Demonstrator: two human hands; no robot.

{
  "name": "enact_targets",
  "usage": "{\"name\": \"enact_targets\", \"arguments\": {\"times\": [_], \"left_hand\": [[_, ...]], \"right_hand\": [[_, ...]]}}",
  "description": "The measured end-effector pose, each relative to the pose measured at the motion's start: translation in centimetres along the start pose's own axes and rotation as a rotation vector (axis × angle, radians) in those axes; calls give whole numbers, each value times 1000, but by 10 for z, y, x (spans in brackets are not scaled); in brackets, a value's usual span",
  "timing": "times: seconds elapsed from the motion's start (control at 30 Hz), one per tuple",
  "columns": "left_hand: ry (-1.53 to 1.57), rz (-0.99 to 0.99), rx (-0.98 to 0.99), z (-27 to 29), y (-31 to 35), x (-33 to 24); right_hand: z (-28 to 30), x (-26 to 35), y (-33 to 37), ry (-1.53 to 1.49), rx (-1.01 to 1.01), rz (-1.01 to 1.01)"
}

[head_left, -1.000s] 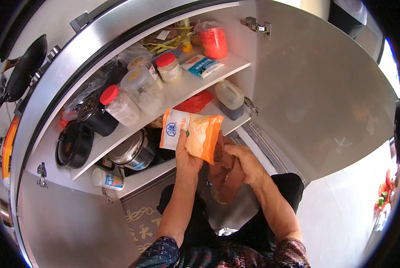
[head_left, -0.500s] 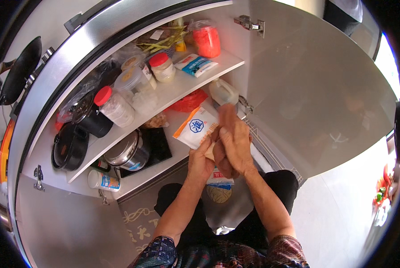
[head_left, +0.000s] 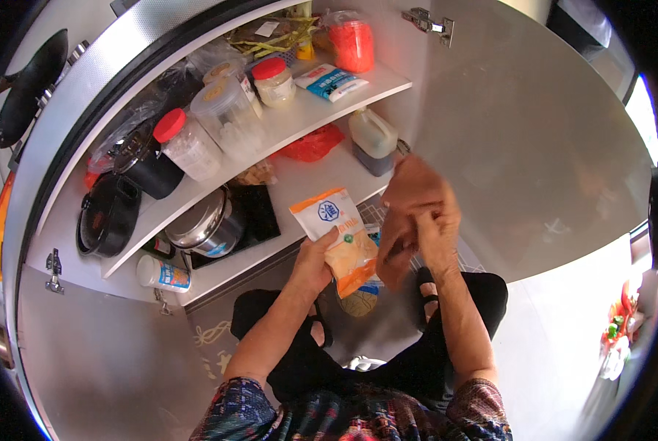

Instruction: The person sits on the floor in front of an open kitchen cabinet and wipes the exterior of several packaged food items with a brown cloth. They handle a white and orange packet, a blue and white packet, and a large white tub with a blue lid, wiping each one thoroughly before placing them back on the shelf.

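Note:
My left hand [head_left: 315, 263] is closed around the side of an orange and white food packet [head_left: 349, 246], held tilted in front of the open cabinet. A brown cloth [head_left: 410, 209] hangs from my right hand [head_left: 437, 234], whose fingers pinch it just right of the packet. The cloth and the packet's edge come close together; I cannot tell if they touch. Below the packet, other flat packages [head_left: 363, 294] show in part on the floor between my feet, mostly hidden by the packet and cloth.
Red-lidded jars [head_left: 274, 82], plastic tubs and black pots [head_left: 108, 214] fill the upper shelf [head_left: 329, 121]. Lower down are a steel pot [head_left: 207, 224], a red bag [head_left: 313, 143] and a jug of dark liquid [head_left: 373, 143]. An open cabinet door [head_left: 534, 147] stands at right.
My right hand has drawn the cloth off the packet and moved right with it. The packet now stands more upright in my left hand, with its front uncovered.

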State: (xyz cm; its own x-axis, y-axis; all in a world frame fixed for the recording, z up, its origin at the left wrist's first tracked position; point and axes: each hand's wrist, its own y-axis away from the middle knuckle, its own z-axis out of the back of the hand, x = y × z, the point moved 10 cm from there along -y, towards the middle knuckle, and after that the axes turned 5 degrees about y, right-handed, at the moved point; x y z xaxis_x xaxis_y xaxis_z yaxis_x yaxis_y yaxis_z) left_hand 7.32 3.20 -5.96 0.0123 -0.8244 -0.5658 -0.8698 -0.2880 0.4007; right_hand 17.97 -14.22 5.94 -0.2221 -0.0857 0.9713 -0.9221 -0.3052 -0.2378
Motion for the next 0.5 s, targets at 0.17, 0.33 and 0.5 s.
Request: {"name": "enact_targets", "arguments": {"times": [0.17, 0.33, 0.5], "left_hand": [[1, 219, -7, -1, 8, 50], [52, 199, 161, -16, 5, 48], [110, 116, 275, -35, 10, 23]], "right_hand": [[-2, 13, 5, -206, -176, 117], [-40, -6, 26, 106, 177, 112], [-79, 18, 63, 729, 414, 534]]}}
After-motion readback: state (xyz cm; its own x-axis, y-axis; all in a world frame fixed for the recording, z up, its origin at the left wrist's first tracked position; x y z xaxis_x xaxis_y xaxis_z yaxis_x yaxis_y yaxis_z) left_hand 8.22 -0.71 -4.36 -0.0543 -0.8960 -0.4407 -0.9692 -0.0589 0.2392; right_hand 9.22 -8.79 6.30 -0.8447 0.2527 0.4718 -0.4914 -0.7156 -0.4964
